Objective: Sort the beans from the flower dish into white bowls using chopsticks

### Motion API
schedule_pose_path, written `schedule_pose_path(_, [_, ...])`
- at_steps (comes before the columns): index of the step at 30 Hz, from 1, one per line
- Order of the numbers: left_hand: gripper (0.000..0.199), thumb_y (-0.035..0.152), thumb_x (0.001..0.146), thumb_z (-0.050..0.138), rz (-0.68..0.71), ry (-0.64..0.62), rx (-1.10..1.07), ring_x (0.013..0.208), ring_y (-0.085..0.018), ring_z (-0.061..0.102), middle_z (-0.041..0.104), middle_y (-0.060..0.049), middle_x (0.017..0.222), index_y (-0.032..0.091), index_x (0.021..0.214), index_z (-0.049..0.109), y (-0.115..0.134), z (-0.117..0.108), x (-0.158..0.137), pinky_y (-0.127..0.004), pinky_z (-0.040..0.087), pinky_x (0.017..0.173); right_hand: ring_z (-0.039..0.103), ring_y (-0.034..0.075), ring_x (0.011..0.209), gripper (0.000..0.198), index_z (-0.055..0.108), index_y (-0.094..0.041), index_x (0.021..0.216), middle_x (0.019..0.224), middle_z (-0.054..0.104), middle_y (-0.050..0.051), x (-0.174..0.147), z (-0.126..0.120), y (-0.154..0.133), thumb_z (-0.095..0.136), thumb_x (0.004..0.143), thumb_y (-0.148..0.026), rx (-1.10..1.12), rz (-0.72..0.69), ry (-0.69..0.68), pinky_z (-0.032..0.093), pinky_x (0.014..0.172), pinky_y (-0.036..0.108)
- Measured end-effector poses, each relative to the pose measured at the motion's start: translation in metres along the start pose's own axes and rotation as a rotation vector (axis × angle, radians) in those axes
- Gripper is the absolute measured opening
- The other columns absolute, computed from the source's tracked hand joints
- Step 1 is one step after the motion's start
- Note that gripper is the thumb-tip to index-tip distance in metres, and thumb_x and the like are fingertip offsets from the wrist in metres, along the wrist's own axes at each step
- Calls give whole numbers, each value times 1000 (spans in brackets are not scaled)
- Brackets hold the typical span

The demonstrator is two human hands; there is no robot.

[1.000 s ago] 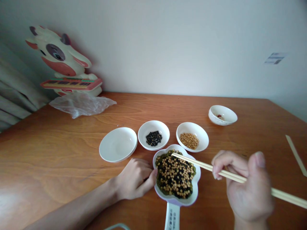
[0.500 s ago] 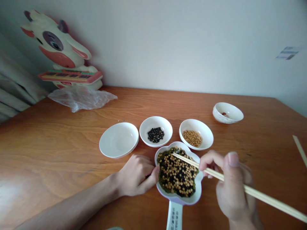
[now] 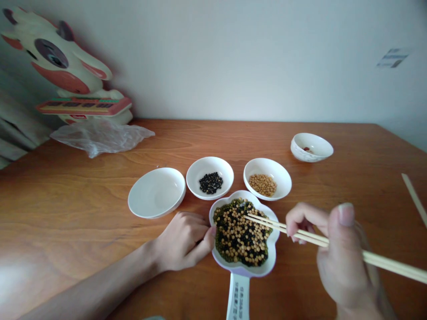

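Observation:
A white flower-shaped pan (image 3: pixel 272 249) with a labelled handle holds mixed beans: tan soybeans, black beans and small green beans. My left hand (image 3: pixel 187 242) is curled at its left side, thumb against the rim; its other fingertips are hidden. My right hand (image 3: pixel 343 253) is closed around a pair of pale wooden chopsticks (image 3: pixel 308 238), whose tips reach in over the beans, slightly apart. I cannot tell whether a bean is between them. Behind the pan stand a bowl of black beans (image 3: pixel 227 173), a bowl of soybeans (image 3: pixel 285 180) and an empty white bowl (image 3: pixel 156 193).
Farther back on the right, another white bowl (image 3: pixel 316 149) has a few reddish bits inside. A pale stick (image 3: pixel 413 198) lies at the right edge. Crumpled clear plastic (image 3: pixel 103 138) and a cow-shaped toy keyboard (image 3: pixel 80 80) are at the back left of the wooden table (image 3: pixel 83 191).
The view has shifted, so most things sit a little farther left and higher. My right hand has drawn slightly to the right with the chopsticks, and their tips have spread a little.

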State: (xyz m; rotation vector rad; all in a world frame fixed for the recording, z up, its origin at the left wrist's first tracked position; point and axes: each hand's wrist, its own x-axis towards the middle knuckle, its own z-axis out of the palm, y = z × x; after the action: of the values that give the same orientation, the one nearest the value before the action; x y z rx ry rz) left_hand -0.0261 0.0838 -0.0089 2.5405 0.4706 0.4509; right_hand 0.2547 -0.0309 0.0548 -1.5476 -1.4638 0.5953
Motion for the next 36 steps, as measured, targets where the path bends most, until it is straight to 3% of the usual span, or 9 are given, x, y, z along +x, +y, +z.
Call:
schedule_pose_path(16, [48, 24, 110, 34, -13, -26, 21, 56, -14, 54, 63, -4, 63, 19, 64, 47, -1, -1, -1, -32, 35, 59, 58, 15, 58, 75, 62, -22, 65, 58, 59, 2, 7, 12, -10, 17, 109, -63, 24, 16, 24, 40, 56, 29])
schedule_pose_path(36, [49, 25, 110, 34, -6, -15, 17, 55, -13, 52, 62, -4, 62, 19, 64, 46, -1, -1, -1, -32, 34, 59, 57, 13, 56, 75, 60, -21, 65, 58, 59, 1, 10, 15, -10, 17, 109, -63, 32, -9, 36, 41, 54, 28])
